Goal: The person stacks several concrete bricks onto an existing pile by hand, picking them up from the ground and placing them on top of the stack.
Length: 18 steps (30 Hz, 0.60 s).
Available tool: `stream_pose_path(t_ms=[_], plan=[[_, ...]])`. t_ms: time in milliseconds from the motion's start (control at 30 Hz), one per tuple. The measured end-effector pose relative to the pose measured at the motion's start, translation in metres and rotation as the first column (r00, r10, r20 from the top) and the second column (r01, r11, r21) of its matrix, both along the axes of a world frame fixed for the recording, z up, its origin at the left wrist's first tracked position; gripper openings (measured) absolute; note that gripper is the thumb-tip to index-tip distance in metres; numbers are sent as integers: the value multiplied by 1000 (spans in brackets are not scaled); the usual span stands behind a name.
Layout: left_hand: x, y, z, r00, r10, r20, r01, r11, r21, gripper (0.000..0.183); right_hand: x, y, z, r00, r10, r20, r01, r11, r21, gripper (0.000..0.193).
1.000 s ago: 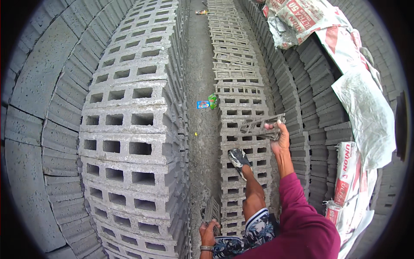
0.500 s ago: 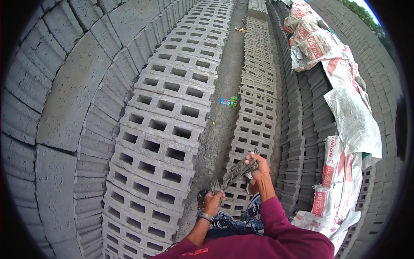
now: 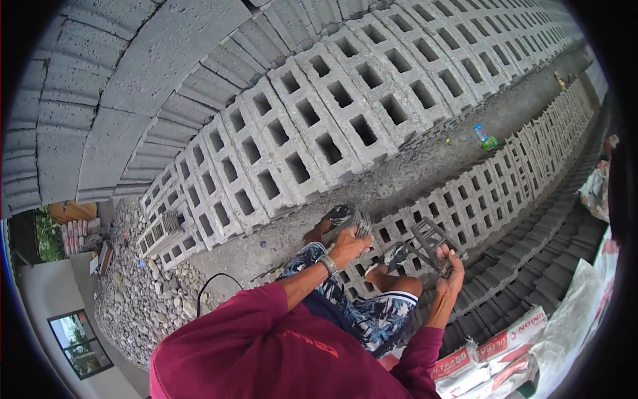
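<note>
My left hand (image 3: 350, 246), a watch on its wrist, is closed around a small grey pronged or bristled thing (image 3: 363, 223). Its exact kind is unclear. To the right, my right hand (image 3: 450, 271) grips a dark grey open piece with slats or bars (image 3: 428, 238), its fingers curled at the near end. This piece reaches up and left over the narrow row of hollow concrete blocks (image 3: 470, 213). The two held things are apart. Both hands are above my bent legs and that row.
A wide row of hollow blocks (image 3: 311, 147) runs along the left, beside a high wall of stacked blocks (image 3: 143, 86). Between the rows lies a dirt strip (image 3: 425, 163) with bright wrappers (image 3: 487, 138). Gravel (image 3: 146, 299) is heaped at lower left; white-and-red sacks (image 3: 495, 356) lie at lower right.
My view has swung left, bringing the gravel and window into sight. My hands have moved apart, and the slatted piece no longer spans between them.
</note>
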<state>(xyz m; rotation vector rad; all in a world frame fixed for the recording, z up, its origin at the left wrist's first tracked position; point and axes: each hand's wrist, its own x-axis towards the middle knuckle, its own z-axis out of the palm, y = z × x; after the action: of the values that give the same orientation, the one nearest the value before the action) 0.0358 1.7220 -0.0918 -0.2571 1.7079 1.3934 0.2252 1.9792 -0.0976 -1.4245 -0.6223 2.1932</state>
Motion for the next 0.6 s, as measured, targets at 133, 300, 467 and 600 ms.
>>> stream_pose_path(t_ms=[133, 300, 467, 600], plan=[[-10, -33, 36, 990, -139, -16, 139, 990, -6, 32, 57, -3, -8, 992, -12, 127, 2, 997, 81, 35], [-20, -91, 24, 972, -234, -31, 236, 958, 163, 38, 108, -35, 11, 989, -118, 84, 90, 956, 280, 28], [-40, -171, 29, 865, -482, -138, 501, 842, 201, 69, 157, -98, 74, 918, -397, 14, 349, 822, 451, 11], [-13, -227, 8, 835, -385, -393, 471, 870, 149, 54, 112, -188, 146, 933, -345, -101, 352, 820, 451, 6]])
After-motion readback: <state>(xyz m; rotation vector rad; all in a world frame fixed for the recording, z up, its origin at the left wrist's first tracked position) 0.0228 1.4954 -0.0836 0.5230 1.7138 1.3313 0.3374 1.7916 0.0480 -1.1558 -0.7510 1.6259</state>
